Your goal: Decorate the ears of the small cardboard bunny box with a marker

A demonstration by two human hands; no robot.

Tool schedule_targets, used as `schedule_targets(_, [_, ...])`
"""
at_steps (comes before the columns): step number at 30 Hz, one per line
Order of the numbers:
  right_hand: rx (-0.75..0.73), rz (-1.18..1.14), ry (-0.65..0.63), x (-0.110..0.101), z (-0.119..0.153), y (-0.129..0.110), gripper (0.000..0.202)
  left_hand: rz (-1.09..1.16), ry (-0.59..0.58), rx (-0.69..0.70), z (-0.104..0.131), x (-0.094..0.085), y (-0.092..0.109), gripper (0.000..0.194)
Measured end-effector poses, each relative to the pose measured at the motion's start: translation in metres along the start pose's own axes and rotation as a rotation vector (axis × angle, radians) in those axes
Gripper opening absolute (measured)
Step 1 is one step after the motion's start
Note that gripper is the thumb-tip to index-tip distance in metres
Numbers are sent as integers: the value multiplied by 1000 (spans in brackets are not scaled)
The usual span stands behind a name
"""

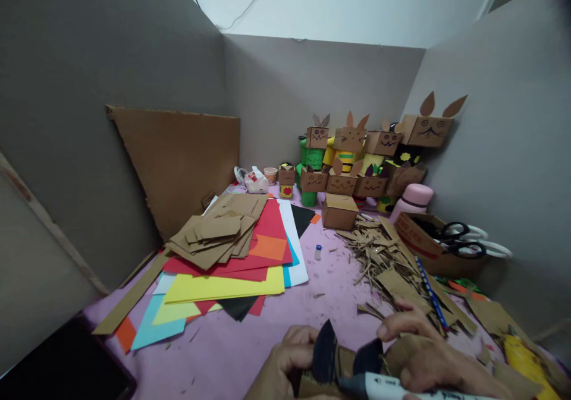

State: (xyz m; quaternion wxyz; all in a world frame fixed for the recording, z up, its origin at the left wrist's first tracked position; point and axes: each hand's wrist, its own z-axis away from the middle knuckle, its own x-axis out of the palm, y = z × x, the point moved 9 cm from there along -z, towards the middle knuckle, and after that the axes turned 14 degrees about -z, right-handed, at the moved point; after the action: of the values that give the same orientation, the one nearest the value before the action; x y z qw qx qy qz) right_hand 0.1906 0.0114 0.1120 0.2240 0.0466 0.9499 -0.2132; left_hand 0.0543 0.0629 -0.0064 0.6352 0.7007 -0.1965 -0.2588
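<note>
At the bottom edge my left hand (285,364) grips a small brown cardboard figure with two dark paper ears (330,355). My right hand (423,358) rests on the same figure from the right and holds a white marker (401,388) with a dark tip pointing left, its tip against the cardboard. Both hands are cut off by the frame's bottom edge.
A stack of coloured paper (232,269) with cardboard pieces (218,230) lies at left. Cardboard scraps (388,257) and a blue pencil (430,293) lie at right. Finished cardboard animal boxes (352,162) stand at the back, scissors (464,239) in a box, a pink bottle (413,201), a phone (66,367).
</note>
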Motion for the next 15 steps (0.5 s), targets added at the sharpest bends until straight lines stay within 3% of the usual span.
schedule_targets(5, [126,43,136,-10,17,10,4,-13,4,-20,0,0,-1,15])
schedule_targets(11, [98,-8,-22,1,18,12,2,-3,2,74,2,0,2,26])
schedule_targets(15, [141,74,35,-4,18,13,5,-11,-3,4,2,0,-2,22])
